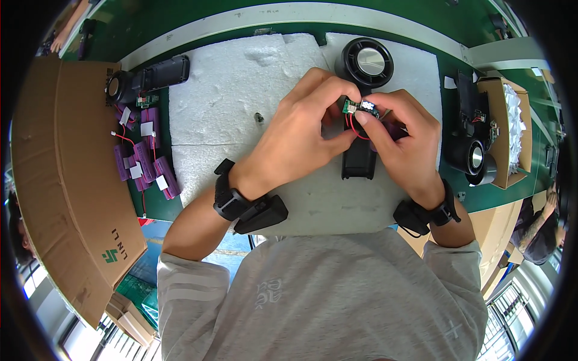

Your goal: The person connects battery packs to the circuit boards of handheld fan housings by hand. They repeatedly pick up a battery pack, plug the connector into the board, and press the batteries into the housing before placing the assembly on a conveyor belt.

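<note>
Over the foam, my left hand (pixel 299 123) and my right hand (pixel 406 123) meet at a small green circuit board (pixel 350 107) with a white part and thin red wires. My right thumb and index finger pinch its right end. The left index fingertip presses at its upper left, and the left thumb is bent in below it. A purple cylinder, likely a battery cell, (pixel 395 130) is partly hidden behind my right fingers. Under my hands lies a black fan-like device, with a round head (pixel 365 61) with a silver centre and an open handle shell (pixel 359 163).
White foam sheets (pixel 223 114) cover the green table. At left are purple battery cells (pixel 143 157), another black device (pixel 162 73) and a big cardboard box (pixel 78 180). Black devices (pixel 466 153) and a small carton (pixel 503 135) with white wrapping stand at right.
</note>
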Tool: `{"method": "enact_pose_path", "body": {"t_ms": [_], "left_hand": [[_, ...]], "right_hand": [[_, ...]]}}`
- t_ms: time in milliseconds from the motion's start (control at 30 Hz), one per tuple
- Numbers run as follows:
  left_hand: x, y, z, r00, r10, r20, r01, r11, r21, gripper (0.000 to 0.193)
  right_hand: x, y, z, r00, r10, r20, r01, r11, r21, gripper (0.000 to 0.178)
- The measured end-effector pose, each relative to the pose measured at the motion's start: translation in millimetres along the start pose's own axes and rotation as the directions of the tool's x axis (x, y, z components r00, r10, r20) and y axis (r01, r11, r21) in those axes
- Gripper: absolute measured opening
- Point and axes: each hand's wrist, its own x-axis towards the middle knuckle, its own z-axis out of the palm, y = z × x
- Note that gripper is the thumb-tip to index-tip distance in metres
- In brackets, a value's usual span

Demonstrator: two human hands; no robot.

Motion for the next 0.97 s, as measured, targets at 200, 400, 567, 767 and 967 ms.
{"method": "enact_pose_path", "body": {"t_ms": [200,400,567,767,967], "left_hand": [[-1.1,0.3,0.2,0.999,-0.041,0.003,0.041,0.999,0.013,0.047],[-1.0,2.5,-2.3,0.991,-0.107,0.075,0.111,0.993,-0.047,0.046],[-0.2,1.1,-4.0,0.985,-0.133,0.108,0.144,0.985,-0.098,0.046],[0.7,1.3,-4.6,0.981,-0.149,0.122,0.164,0.978,-0.125,0.045],[3.7,5.1,-5.3,0.964,-0.218,0.154,0.231,0.970,-0.078,0.045]], "right_hand": [[2.5,0.2,-4.5,1.000,0.009,-0.002,-0.009,1.000,-0.007,0.013],[3.6,0.7,-7.7,0.996,0.073,0.058,-0.071,0.997,-0.037,0.012],[4.7,1.2,-11.4,0.995,0.015,0.104,-0.011,0.999,-0.034,0.014],[6.4,4.2,-15.9,0.983,-0.095,0.157,0.116,0.986,-0.124,0.016],[5.2,6.0,-14.4,0.968,-0.187,0.169,0.223,0.948,-0.227,0.017]]}}
